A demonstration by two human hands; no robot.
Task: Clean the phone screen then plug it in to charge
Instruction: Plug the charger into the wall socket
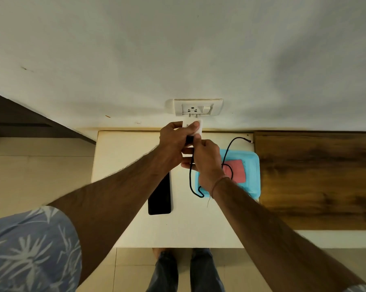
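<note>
Phone [160, 197] lies face-up on the white table [199, 228], under the left forearm, untouched. Blue tray [252, 175] with a pink cloth [236, 170] sits just right of the right hand [207, 165] — black cable [191, 182] loops over it. Left hand [173, 140] grips the white charger [195, 128]; right hand pinches the cable plug at it. Beyond, pins sit just below the wall socket [198, 107] — not inserted.

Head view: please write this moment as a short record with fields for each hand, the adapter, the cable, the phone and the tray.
left hand: holds the white adapter
right hand: grips the black cable plug at the adapter
adapter: pins up, just below the wall socket, not inserted
cable: free end lies on the table, not in the phone
phone: flat on table
tray: blue, holds pink cloth
</note>
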